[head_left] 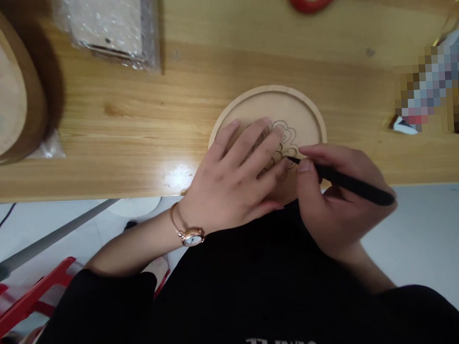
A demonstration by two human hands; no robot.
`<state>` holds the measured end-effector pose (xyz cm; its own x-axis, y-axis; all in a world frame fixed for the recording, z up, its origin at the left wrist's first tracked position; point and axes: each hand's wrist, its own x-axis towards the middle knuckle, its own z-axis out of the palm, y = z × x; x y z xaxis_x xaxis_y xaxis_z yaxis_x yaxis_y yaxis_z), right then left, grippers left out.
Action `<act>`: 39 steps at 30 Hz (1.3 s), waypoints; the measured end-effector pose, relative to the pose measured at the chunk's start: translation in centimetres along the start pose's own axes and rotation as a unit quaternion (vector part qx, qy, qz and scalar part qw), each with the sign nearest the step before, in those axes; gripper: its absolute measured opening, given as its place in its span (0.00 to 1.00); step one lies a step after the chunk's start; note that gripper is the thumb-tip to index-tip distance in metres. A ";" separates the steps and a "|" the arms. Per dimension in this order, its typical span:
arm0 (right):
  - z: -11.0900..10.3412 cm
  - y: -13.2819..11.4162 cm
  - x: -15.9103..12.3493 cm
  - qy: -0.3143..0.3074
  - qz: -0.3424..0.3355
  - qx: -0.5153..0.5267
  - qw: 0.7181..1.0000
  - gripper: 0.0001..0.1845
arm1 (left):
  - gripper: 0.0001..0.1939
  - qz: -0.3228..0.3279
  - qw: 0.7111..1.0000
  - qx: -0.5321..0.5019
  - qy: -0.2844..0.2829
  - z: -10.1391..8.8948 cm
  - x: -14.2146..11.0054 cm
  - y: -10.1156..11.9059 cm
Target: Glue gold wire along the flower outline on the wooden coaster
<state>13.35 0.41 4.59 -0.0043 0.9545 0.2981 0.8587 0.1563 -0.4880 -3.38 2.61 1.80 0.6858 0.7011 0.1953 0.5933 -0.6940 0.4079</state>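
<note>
A round, shallow wooden plate (271, 89) with a raised rim lies at the table's front edge. Dark outlined petals form a flower drawing (287, 133) on its face, partly covered by my fingers. My left hand (237, 176) rests palm down over the plate, fingers spread and holding nothing. From the right, my right hand (338, 197) grips a black pen (355, 184) between thumb and fingers. Its thin tip points at the petal lines, close beside my left fingers; whether it touches the wood I cannot tell.
Bubble-wrapped flat pieces (110, 24) lie at the back left, near a large round wooden object (2, 86). A red handle-like loop (315, 3) is at the top edge. A blurred-out item (436, 89) sits right. Below the table (134, 120) stands a red stool (32, 305).
</note>
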 end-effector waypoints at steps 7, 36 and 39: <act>0.1 0.0 0.0 -0.002 0.005 0.038 0.999 0.12 | 0.25 -0.005 0.999 -0.039 -0.004 -0.1 0.0 -0.1; -0.2 0.4 0.2 -0.046 -0.028 0.051 0.997 0.12 | 0.24 -0.021 0.999 -0.041 -0.010 0.1 0.0 -0.1; -0.2 0.5 0.2 -0.030 -0.015 0.047 0.998 0.11 | 0.24 -0.022 0.999 -0.044 -0.009 0.1 0.0 -0.1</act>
<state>13.86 0.59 4.61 -0.0622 0.9622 0.2652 0.8062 0.2050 -0.5549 -3.42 2.66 1.71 0.6684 0.7266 0.1591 0.5840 -0.6451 0.4928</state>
